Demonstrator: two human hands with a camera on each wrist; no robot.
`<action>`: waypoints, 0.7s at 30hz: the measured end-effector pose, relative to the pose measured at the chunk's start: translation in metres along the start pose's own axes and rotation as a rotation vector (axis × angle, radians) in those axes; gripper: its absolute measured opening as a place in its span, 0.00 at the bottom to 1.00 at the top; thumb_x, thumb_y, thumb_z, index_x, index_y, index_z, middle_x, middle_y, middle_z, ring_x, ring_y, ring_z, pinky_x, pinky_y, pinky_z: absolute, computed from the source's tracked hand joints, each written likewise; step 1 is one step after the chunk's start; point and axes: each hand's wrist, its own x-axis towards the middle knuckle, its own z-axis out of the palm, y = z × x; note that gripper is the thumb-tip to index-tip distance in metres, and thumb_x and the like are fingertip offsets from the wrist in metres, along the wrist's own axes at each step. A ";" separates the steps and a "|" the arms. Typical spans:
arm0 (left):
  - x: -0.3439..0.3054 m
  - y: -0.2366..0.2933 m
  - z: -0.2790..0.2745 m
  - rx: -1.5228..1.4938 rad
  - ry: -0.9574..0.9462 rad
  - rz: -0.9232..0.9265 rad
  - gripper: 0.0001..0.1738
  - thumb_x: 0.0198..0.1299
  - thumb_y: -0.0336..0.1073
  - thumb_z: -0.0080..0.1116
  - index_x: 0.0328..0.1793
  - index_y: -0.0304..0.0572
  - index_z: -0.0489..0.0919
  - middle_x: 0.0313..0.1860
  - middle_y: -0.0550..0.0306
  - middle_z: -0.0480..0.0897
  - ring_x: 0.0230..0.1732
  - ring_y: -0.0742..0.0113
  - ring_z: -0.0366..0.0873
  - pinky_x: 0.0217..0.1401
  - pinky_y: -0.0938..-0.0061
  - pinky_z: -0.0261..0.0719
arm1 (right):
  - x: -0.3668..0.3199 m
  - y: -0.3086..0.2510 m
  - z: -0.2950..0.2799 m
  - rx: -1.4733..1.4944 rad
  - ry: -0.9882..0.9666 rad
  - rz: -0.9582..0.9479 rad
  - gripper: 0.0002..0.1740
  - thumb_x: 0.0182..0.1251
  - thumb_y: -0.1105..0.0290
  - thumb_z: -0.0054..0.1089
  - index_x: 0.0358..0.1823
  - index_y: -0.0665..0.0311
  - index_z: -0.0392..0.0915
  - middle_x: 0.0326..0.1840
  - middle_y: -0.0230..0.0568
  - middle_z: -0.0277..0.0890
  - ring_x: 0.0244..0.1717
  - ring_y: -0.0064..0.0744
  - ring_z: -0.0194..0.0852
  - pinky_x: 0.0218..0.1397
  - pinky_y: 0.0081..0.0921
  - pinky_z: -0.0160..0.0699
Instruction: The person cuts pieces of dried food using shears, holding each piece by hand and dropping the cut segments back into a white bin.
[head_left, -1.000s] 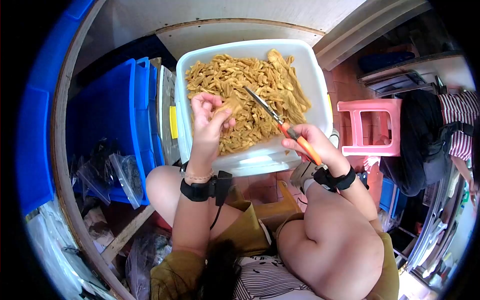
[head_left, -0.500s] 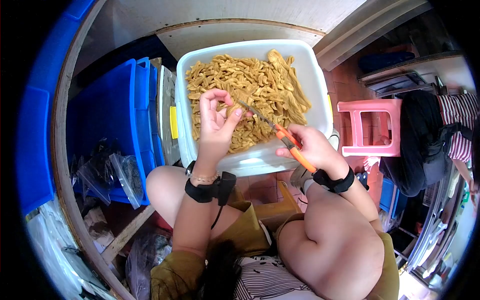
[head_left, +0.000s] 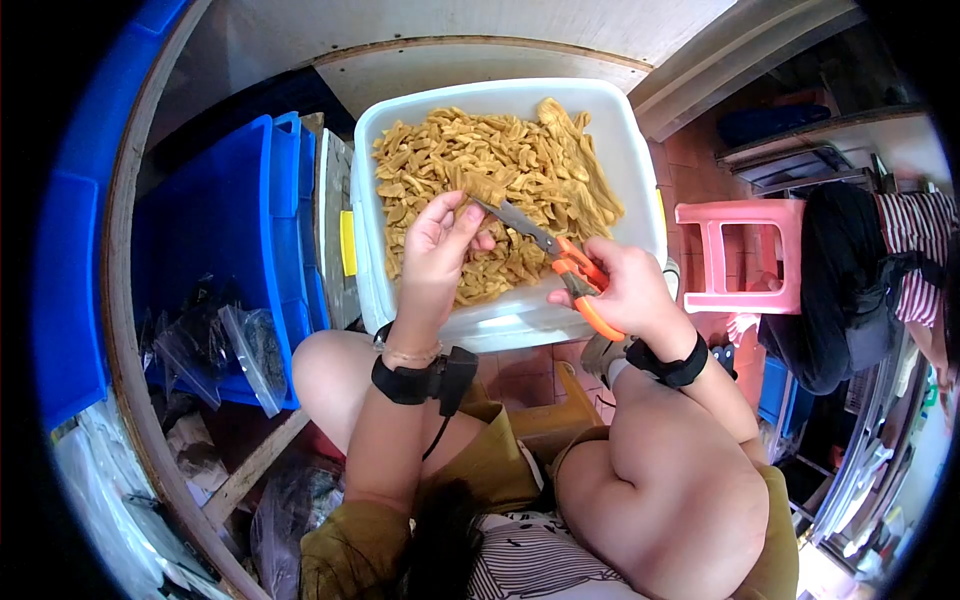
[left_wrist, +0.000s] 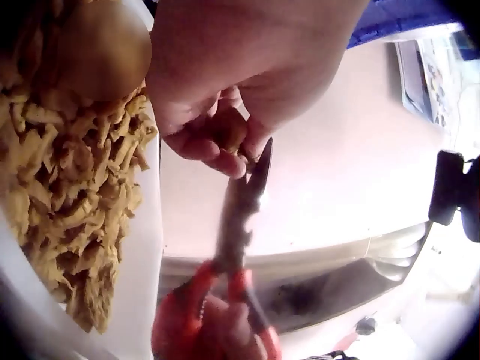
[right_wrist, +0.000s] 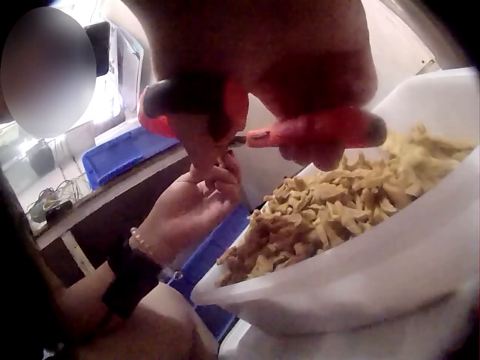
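Note:
A white plastic tub (head_left: 640, 190) holds a heap of soft, yellowish-brown food strips (head_left: 440, 140), with longer uncut strips (head_left: 585, 190) along its right side. Over the front part of the heap, my left hand (head_left: 432, 262) pinches a small brown piece (left_wrist: 230, 129) between thumb and fingers. My right hand (head_left: 640, 292) grips a pair of orange-handled scissors (head_left: 530, 228), fingers and thumb at the handles. The blades reach toward the left fingertips, and in the left wrist view they are parted right at the pinched piece.
Blue plastic crates (head_left: 268, 210) stand left of the tub, with clear plastic bags (head_left: 255, 355) below. To the right are a pink stool (head_left: 745, 300) and another person in dark trousers (head_left: 830, 290). A pale panel (head_left: 480, 65) rises behind the tub.
The left hand first moved slightly right, turning its palm up, and its fingers have since closed nearer the blades. The scissors swung left to the fingertips, and their handles spread.

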 end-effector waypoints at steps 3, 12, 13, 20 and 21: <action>-0.001 -0.003 0.001 0.159 0.018 0.084 0.13 0.65 0.31 0.53 0.54 0.33 0.73 0.42 0.58 0.79 0.32 0.77 0.72 0.37 0.84 0.71 | 0.000 -0.001 0.002 -0.019 -0.005 0.014 0.32 0.40 0.41 0.72 0.21 0.64 0.70 0.16 0.46 0.68 0.22 0.48 0.72 0.27 0.35 0.71; -0.005 -0.011 0.011 0.324 0.065 0.193 0.15 0.62 0.28 0.57 0.52 0.25 0.73 0.36 0.57 0.79 0.25 0.80 0.71 0.27 0.85 0.70 | -0.002 0.002 0.007 0.049 -0.002 0.010 0.29 0.38 0.48 0.77 0.28 0.66 0.76 0.16 0.42 0.67 0.16 0.35 0.63 0.24 0.28 0.66; -0.005 -0.013 0.012 0.304 0.107 0.204 0.15 0.61 0.28 0.57 0.52 0.24 0.73 0.36 0.57 0.79 0.25 0.80 0.71 0.27 0.85 0.70 | -0.002 0.004 0.009 0.085 -0.007 0.007 0.28 0.38 0.49 0.78 0.27 0.66 0.76 0.15 0.41 0.65 0.16 0.32 0.61 0.23 0.27 0.66; -0.005 -0.008 0.005 0.407 0.156 0.183 0.13 0.62 0.29 0.58 0.49 0.28 0.75 0.33 0.58 0.79 0.25 0.81 0.69 0.27 0.86 0.67 | -0.002 -0.003 0.001 0.028 -0.043 0.098 0.35 0.41 0.38 0.71 0.19 0.67 0.71 0.12 0.44 0.66 0.17 0.44 0.70 0.25 0.33 0.71; -0.006 -0.009 0.007 0.408 0.154 0.180 0.13 0.62 0.29 0.58 0.49 0.28 0.75 0.33 0.58 0.79 0.25 0.81 0.69 0.27 0.86 0.67 | -0.002 -0.003 0.002 0.030 -0.043 0.102 0.35 0.41 0.38 0.71 0.19 0.67 0.71 0.12 0.44 0.66 0.17 0.44 0.70 0.25 0.33 0.71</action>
